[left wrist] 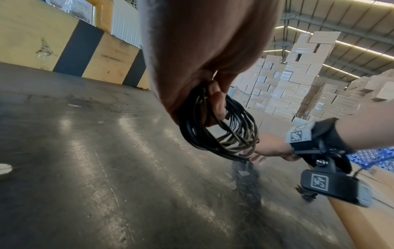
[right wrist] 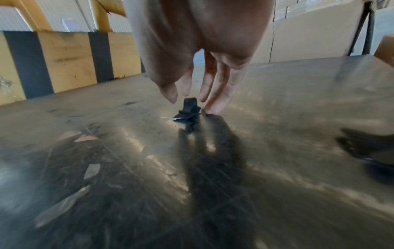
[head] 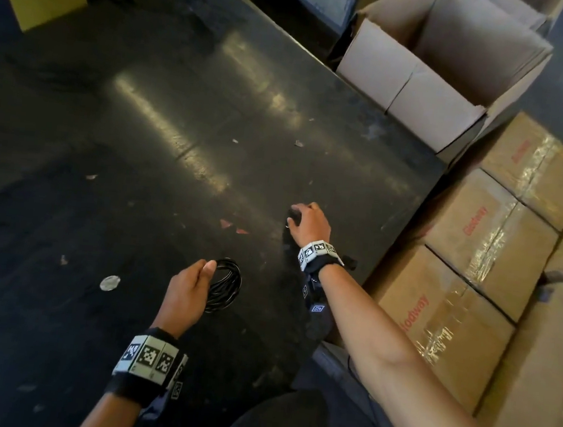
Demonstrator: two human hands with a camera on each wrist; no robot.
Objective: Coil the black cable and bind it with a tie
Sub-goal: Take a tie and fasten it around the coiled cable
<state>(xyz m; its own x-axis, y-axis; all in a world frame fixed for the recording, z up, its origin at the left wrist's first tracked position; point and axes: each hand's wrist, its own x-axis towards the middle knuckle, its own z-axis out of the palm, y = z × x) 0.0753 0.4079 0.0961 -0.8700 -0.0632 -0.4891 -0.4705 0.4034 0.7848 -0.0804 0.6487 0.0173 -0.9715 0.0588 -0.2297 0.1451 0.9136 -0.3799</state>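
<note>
Lower centre of the head view: left hand (head: pixel 187 290) grips the cable (head: pixel 224 285), already wound into a loose coil of several loops, fingers curled round one side, thumb on top. Coil hangs off the hand just above the surface (head: pixel 162 153), not lying on it. Left wrist view shows the same: fingers (left wrist: pixel 216 99) wrapped thru the loops, coil (left wrist: pixel 219 129) dangling below the palm.

Further up & right of centre: right hand (head: pixel 307 221) reaches down to the surface near its right edge, fingers extended & spread, holding nothing. In the right wrist view the fingertips (right wrist: pixel 213 107) come down around a small black tie (right wrist: pixel 188 110) lying on the surface, one fingertip touching or just beside it; can't tell which. Thumb (right wrist: pixel 169 92) is apart from it.

Scraps of paper (head: pixel 230 225) lie between the hands. Right side of frame: taped cartons (head: pixel 497 241) beside the surface. Upper right: an open box (head: pixel 435 66).
</note>
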